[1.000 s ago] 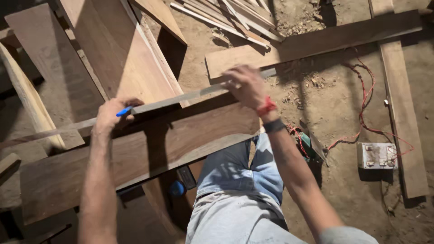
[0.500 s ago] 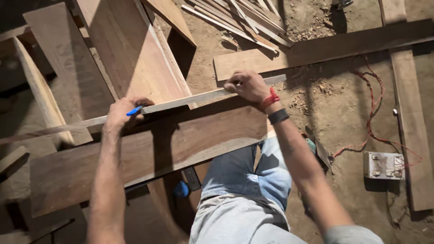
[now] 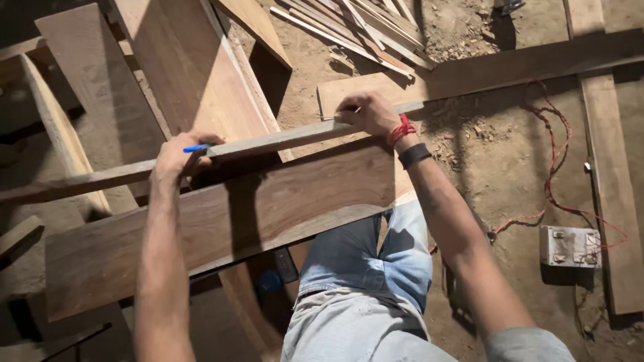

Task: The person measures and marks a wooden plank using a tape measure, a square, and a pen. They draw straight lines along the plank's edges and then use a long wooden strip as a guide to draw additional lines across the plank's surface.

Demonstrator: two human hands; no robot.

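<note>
Both hands (image 3: pixel 176 157) (image 3: pixel 365 112) press thin batten (image 3: pixel 268 142) along plank (image 3: pixel 221 218) top edge.

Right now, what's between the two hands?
Head view: only the long thin wooden strip spans from left hand to right hand, lying along the wide plank; nothing else on that stretch.

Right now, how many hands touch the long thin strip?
2: the left hand, holding a blue pen, on the strip; the right hand near its far end.
</note>
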